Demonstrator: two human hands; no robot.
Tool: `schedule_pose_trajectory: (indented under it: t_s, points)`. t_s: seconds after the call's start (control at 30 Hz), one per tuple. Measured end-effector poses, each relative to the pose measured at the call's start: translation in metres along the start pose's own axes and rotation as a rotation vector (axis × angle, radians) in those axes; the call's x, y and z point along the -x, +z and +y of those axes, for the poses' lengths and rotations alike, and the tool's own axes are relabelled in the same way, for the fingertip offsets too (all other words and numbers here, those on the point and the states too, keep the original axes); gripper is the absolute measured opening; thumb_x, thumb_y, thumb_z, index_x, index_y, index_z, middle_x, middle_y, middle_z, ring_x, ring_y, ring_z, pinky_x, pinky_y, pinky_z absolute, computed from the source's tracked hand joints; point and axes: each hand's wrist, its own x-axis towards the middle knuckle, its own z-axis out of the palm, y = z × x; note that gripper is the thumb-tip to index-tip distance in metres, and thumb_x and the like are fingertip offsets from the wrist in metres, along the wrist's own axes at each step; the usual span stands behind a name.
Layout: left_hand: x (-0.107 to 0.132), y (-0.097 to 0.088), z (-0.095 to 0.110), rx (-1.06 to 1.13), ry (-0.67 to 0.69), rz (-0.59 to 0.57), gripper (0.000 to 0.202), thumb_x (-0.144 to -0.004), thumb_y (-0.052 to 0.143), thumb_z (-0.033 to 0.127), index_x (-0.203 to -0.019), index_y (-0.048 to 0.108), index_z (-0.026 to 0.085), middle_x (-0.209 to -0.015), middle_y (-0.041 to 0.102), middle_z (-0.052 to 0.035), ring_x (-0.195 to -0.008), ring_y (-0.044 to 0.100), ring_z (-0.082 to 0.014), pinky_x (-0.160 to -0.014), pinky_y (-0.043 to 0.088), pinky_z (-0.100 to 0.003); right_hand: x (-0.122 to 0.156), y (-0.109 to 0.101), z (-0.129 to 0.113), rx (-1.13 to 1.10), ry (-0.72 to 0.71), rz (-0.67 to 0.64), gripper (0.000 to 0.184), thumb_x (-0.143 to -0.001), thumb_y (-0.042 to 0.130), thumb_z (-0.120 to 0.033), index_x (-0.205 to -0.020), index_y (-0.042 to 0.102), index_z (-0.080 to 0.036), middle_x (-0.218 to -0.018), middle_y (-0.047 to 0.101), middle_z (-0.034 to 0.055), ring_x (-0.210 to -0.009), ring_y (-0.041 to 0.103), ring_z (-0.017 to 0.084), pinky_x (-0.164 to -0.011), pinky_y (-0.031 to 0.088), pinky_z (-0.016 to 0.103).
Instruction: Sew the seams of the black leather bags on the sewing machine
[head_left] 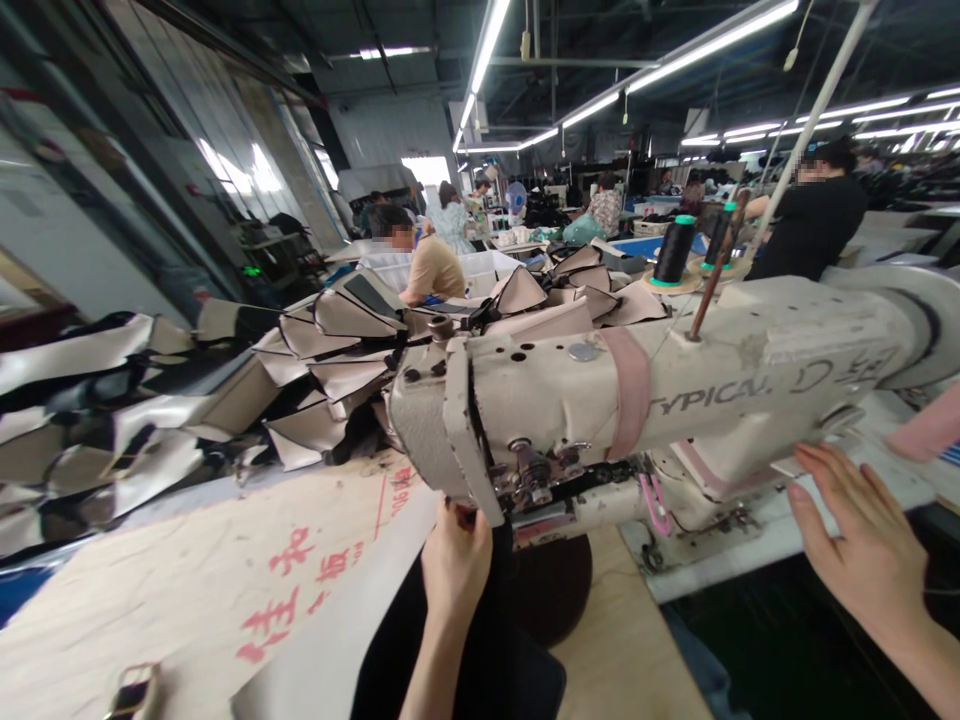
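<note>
A cream sewing machine (555, 390) with "TYPICAL" on its arm spans the middle of the view. At its needle end, my left hand (456, 555) is closed, with fingertips bunched under the head. What they pinch, if anything, is hidden. Beneath that wrist lies a black piece of material (465, 650), next to a pale white sheet (337, 620). My right hand (862, 545) is at the machine's right, fingers stretched out and apart. Its fingertips reach the lower body near a small flat lever (786, 466); contact is unclear. A pink clip (655, 503) hangs below the arm.
Cream and black sewn pieces (330, 330) are heaped behind the machine and to the left. A wooden board (247, 560) with red writing bears a buckle (135, 692). Black thread cones (673, 252) stand behind. Other people (435, 262) sit or stand farther back.
</note>
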Motion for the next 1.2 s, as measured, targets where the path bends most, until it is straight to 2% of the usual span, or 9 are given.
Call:
schedule_pose_trajectory:
  t_s: [0.63, 0.83, 0.93, 1.0, 1.07, 1.13, 1.2]
  points:
    - [-0.001, -0.001, 0.000, -0.024, -0.016, -0.028, 0.009, -0.076, 0.046, 0.029, -0.070, 0.042, 0.023, -0.055, 0.052, 0.0020, -0.054, 0.054, -0.0183, -0.051, 0.035, -0.024, 0.003, 0.005, 0.007, -0.017, -0.004, -0.007, 0.045, -0.086, 0.047, -0.028, -0.128, 0.043, -0.016, -0.125, 0.051, 0.0093, -0.117, 0.046, 0.027, -0.104, 0.031, 0.044]
    - [0.001, -0.001, -0.001, -0.048, -0.017, -0.016, 0.009, -0.076, 0.045, 0.029, -0.072, 0.042, 0.023, -0.054, 0.052, 0.0025, -0.054, 0.054, -0.0184, -0.051, 0.034, -0.025, 0.039, 0.022, 0.012, -0.013, -0.053, 0.016, 0.051, -0.083, 0.051, -0.024, -0.133, 0.039, -0.017, -0.125, 0.052, 0.0079, -0.112, 0.051, 0.026, -0.100, 0.037, 0.039]
    - [0.005, -0.004, 0.001, -0.055, 0.006, -0.025, 0.011, -0.078, 0.044, 0.032, -0.073, 0.043, 0.022, -0.055, 0.051, 0.0026, -0.054, 0.054, -0.0181, -0.053, 0.034, -0.024, 0.048, 0.022, 0.009, -0.021, -0.093, 0.009, 0.054, -0.082, 0.053, -0.023, -0.134, 0.038, -0.018, -0.124, 0.053, 0.0071, -0.109, 0.054, 0.024, -0.098, 0.039, 0.037]
    - [0.007, -0.006, 0.003, -0.050, 0.023, -0.035, 0.012, -0.080, 0.043, 0.033, -0.075, 0.044, 0.022, -0.058, 0.054, 0.0023, -0.056, 0.056, -0.0176, -0.055, 0.035, -0.024, 0.036, 0.014, 0.008, -0.030, -0.081, 0.032, 0.053, -0.082, 0.053, -0.023, -0.132, 0.040, -0.019, -0.123, 0.054, 0.0065, -0.108, 0.054, 0.024, -0.099, 0.038, 0.037]
    - [0.009, -0.009, 0.005, -0.047, 0.029, -0.042, 0.012, -0.081, 0.042, 0.034, -0.079, 0.044, 0.023, -0.060, 0.056, 0.0020, -0.057, 0.057, -0.0176, -0.055, 0.036, -0.024, 0.014, 0.004, 0.013, -0.061, -0.086, 0.049, 0.045, -0.082, 0.053, -0.024, -0.126, 0.048, -0.023, -0.116, 0.059, 0.0037, -0.104, 0.057, 0.024, -0.100, 0.037, 0.038]
    - [0.010, -0.011, 0.005, -0.050, 0.028, -0.041, 0.012, -0.082, 0.042, 0.035, -0.082, 0.044, 0.023, -0.060, 0.057, 0.0015, -0.057, 0.059, -0.0185, -0.054, 0.037, -0.024, -0.010, -0.005, 0.025, -0.102, -0.114, 0.085, 0.034, -0.081, 0.055, -0.024, -0.114, 0.058, -0.026, -0.104, 0.065, 0.0012, -0.093, 0.061, 0.022, -0.099, 0.038, 0.037]
    - [0.010, -0.013, 0.005, -0.041, 0.028, -0.065, 0.014, -0.082, 0.043, 0.036, -0.087, 0.044, 0.022, -0.062, 0.059, -0.0003, -0.059, 0.061, -0.0201, -0.055, 0.038, -0.024, -0.027, -0.007, 0.048, -0.080, -0.043, 0.204, 0.027, -0.078, 0.059, -0.026, -0.104, 0.063, -0.022, -0.092, 0.066, 0.0049, -0.086, 0.062, 0.024, -0.090, 0.042, 0.036]
